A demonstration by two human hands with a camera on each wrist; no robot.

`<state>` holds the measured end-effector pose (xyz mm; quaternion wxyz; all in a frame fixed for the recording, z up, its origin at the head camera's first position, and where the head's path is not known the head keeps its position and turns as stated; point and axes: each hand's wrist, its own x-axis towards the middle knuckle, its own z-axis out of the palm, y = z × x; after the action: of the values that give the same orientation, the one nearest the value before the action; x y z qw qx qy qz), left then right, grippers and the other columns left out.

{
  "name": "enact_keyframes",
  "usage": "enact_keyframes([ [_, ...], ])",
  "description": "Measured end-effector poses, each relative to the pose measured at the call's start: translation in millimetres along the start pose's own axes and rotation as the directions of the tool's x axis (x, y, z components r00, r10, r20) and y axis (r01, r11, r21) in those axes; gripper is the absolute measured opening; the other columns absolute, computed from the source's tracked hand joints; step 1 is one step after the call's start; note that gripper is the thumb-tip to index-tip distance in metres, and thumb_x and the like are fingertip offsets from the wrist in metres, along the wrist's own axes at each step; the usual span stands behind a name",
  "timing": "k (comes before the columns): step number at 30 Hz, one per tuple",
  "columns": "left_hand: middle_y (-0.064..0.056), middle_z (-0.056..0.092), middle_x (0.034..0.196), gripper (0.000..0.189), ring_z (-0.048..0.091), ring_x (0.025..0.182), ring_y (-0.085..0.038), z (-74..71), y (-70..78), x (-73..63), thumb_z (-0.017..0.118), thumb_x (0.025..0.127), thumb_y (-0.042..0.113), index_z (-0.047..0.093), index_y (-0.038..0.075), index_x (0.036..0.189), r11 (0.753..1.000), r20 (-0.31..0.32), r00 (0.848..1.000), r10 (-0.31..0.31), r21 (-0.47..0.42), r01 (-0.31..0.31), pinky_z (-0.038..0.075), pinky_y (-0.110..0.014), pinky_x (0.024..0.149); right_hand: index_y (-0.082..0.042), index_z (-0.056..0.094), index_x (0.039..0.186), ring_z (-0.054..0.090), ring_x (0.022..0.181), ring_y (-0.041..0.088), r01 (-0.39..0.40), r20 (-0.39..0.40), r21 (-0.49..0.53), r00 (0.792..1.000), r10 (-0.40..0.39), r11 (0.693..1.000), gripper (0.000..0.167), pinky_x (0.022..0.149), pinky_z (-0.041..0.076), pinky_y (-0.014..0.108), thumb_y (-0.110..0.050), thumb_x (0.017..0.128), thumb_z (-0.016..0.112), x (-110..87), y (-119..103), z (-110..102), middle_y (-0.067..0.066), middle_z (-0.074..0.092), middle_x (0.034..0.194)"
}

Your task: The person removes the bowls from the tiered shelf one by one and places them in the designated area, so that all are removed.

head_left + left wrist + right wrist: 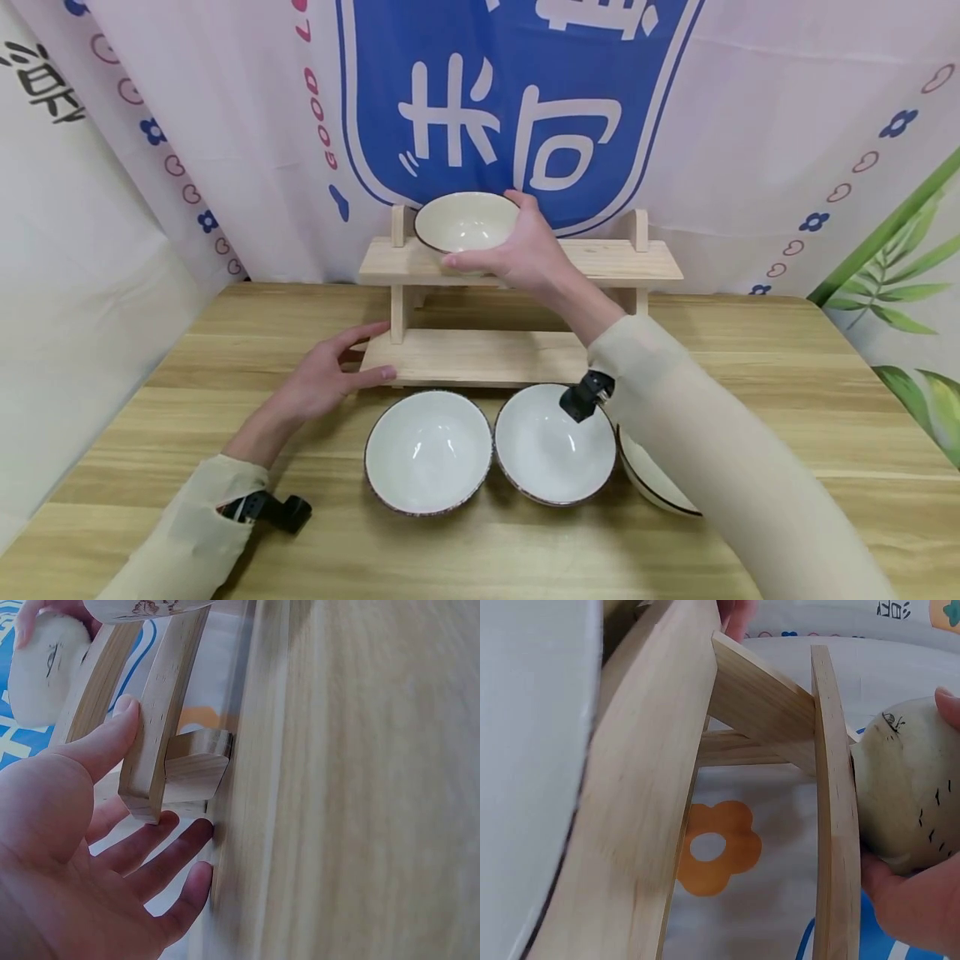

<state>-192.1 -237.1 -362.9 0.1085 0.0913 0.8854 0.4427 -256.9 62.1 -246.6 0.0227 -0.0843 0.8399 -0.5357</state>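
Observation:
My right hand [525,246] grips a cream bowl [465,221] with a dark rim, thumb at its front and fingers at its far right side. That bowl's base is right at the upper board of a two-tier wooden shelf [600,260], toward the left end; black drawn marks show on its outside in the right wrist view. My left hand [318,379] holds the left end of the lower board [154,735], its thumb on the board and fingers around the end. Before the shelf stand a left bowl [429,454], a middle bowl [547,458] and a right bowl [656,475].
The shelf stands on a wood-grain table [315,542], close to a printed curtain [300,208] behind it. My right forearm crosses over the right bowl and partly hides it. A white cloth wall [75,250] borders the table's left side.

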Motion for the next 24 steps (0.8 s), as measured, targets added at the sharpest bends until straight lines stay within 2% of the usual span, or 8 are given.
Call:
enact_keyframes([
  [6, -0.023, 0.044, 0.162, 0.084, 0.055, 0.140, -0.042, 0.1, -0.1, 0.2, 0.077, 0.097, 0.044, 0.036, 0.021, 0.167, 1.000, 0.001, 1.000, 0.007, -0.005, -0.007, 0.050, -0.045, 0.104, -0.021, 0.017, 0.169, 0.055, 0.131, 0.028, -0.008, 0.004, 0.008, 1.000, 0.008, 1.000, 0.131, 0.101, 0.058, 0.043, -0.042, 0.070, 0.100, -16.0, 5.9, -16.4, 0.008, 0.042, 0.160],
  [19, -0.024, 0.043, 0.163, 0.085, 0.054, 0.141, -0.044, 1.3, 0.4, -1.1, 0.077, 0.097, 0.045, 0.036, 0.021, 0.167, 1.000, -0.004, 1.000, 0.002, 0.009, -0.002, 0.050, -0.046, 0.103, -0.025, 0.017, 0.170, 0.053, 0.137, 0.032, -0.030, -0.057, -0.039, 0.998, 0.028, 0.999, 0.128, 0.114, 0.049, 0.050, -0.036, 0.073, 0.100, -63.6, 24.8, -75.0, 0.010, 0.031, 0.170],
  [22, -0.024, 0.042, 0.164, 0.084, 0.054, 0.141, -0.044, 1.5, 1.1, -1.7, 0.077, 0.097, 0.044, 0.036, 0.021, 0.167, 1.000, -0.008, 1.000, 0.001, 0.011, -0.001, 0.050, -0.046, 0.103, -0.024, 0.018, 0.170, 0.054, 0.136, 0.031, -0.008, -0.063, -0.039, 0.998, 0.005, 0.999, 0.123, 0.114, 0.049, 0.047, -0.031, 0.076, 0.098, -75.8, 33.1, -90.3, 0.009, 0.032, 0.169],
  [24, -0.024, 0.041, 0.164, 0.084, 0.054, 0.141, -0.044, 1.2, 1.4, -1.9, 0.077, 0.098, 0.044, 0.036, 0.020, 0.167, 1.000, -0.009, 1.000, 0.003, 0.013, -0.003, 0.050, -0.046, 0.103, -0.023, 0.018, 0.170, 0.054, 0.136, 0.029, 0.003, -0.069, -0.044, 0.998, -0.006, 0.999, 0.122, 0.112, 0.051, 0.038, -0.028, 0.078, 0.097, -84.3, 38.7, -100.4, 0.008, 0.034, 0.168],
])
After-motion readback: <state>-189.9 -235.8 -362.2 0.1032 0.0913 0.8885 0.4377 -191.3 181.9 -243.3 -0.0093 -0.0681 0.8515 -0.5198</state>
